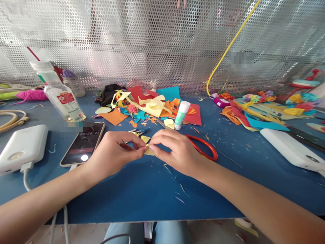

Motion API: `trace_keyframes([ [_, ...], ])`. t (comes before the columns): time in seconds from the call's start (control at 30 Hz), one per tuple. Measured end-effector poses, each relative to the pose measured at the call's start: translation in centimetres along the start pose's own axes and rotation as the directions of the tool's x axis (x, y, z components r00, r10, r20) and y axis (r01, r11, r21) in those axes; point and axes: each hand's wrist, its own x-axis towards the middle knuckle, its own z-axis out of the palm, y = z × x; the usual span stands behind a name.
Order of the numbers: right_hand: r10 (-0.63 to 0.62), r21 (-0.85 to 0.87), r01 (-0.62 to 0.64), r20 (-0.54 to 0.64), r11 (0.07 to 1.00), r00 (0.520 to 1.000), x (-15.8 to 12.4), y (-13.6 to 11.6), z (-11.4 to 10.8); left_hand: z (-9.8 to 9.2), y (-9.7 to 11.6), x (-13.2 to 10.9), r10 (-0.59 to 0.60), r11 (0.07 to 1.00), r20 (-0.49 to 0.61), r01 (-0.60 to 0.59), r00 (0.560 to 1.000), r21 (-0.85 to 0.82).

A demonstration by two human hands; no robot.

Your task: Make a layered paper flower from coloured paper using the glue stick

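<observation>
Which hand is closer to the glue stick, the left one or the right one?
Right. The right hand is just on the near side of the glue stick; the left hand is farther off, to the left of it.

On the smartphone (82,145), the number 00:30:21 (89,133) can be read. Behind this smartphone stands a transparent bottle (54,83) with a red and white label (66,100); its letters are too small for reading. To the right of the smartphone, the print on the glue stick (180,118) is also not legible.
</observation>
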Motion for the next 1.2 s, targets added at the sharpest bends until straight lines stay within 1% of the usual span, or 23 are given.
trace_keyframes([
  [0.13, -0.014, 0.008, 0.014, 0.01, 1.0, 1.0, 0.0, 0.0, -0.1, 0.0, 0.0, -0.1, -0.001, 1.0, 0.019, 0.002, 1.0, -0.015],
  [0.2, -0.014, 0.008, 0.014, 0.0, 1.0, 1.0, 0.0, -0.1, -0.1, 0.0, 0.0, -0.2, 0.016, 1.0, 0.022, -0.016, 1.0, -0.009],
  [0.3, 0.006, 0.003, -0.006, -0.011, 1.0, 1.0, 0.0, -0.2, -0.1, 0.1, -0.1, -0.3, 0.088, 0.996, 0.014, -0.088, 0.996, 0.01],
  [0.37, 0.015, 0.003, -0.015, -0.008, 1.0, 1.0, 0.0, -0.2, -0.1, 0.1, -0.2, -0.4, 0.115, 0.993, 0.007, -0.115, 0.993, 0.019],
  [0.47, 0.028, 0.001, -0.028, -0.01, 1.0, 1.0, 0.0, -0.2, -0.1, 0.2, -0.4, -0.4, 0.11, 0.994, 0.013, -0.111, 0.994, 0.015],
  [0.57, 0.043, -0.007, -0.043, -0.009, 0.999, 0.999, -0.1, -0.3, 0.0, 0.3, -0.5, -0.4, 0.129, 0.991, 0.02, -0.13, 0.991, 0.029],
  [0.77, 0.087, 0.011, -0.088, 0.029, 0.996, 0.996, -0.1, -0.3, 0.1, 0.5, -0.7, -0.2, 0.17, 0.981, 0.035, -0.173, 0.985, 0.084],
  [0.93, 0.103, 0.019, -0.104, 0.049, 0.994, 0.993, -0.1, -0.3, 0.2, 0.6, -0.9, 0.1, 0.148, 0.982, 0.039, -0.151, 0.988, 0.112],
  [1.03, 0.108, 0.012, -0.109, 0.062, 0.994, 0.992, -0.2, -0.3, 0.2, 0.6, -1.1, 0.1, 0.127, 0.988, 0.039, -0.13, 0.991, 0.089],
  [1.2, 0.119, 0.001, -0.12, 0.088, 0.993, 0.989, -0.2, -0.3, 0.3, 0.6, -1.1, -0.1, 0.059, 0.998, 0.037, -0.06, 0.998, 0.036],
])
